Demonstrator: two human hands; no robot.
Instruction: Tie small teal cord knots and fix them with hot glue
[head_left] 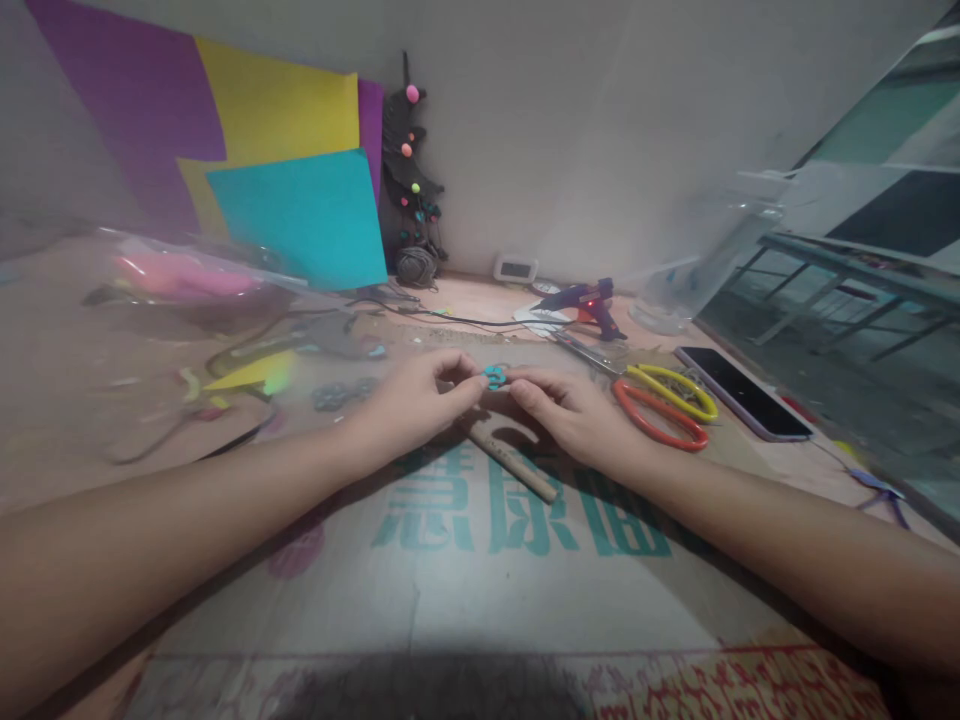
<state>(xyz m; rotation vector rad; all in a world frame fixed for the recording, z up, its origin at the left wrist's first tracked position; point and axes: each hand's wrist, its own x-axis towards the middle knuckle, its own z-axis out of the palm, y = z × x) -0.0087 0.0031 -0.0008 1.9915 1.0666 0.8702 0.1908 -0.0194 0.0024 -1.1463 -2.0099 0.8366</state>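
Between my two hands, above the printed cardboard (465, 610), is a small teal curled piece (494, 377). My left hand (427, 400) pinches its left side between thumb and fingers. The fingertips of my right hand (562, 405) are drawn together at its right side, and the thumb lies just below. A thin brown stick (514, 465) rests on the cardboard beneath the hands, its upper end hidden by my left hand. Dark flower-like pieces (334, 395) lie left of my left hand.
Scissors (660, 405) with red and yellow handles and a phone (742, 393) lie at the right. Behind are a glue gun (589, 303), its cable, a decorated dark tree (412, 190) and coloured sheets (300, 220). A clear bag (187, 270) holds pink material.
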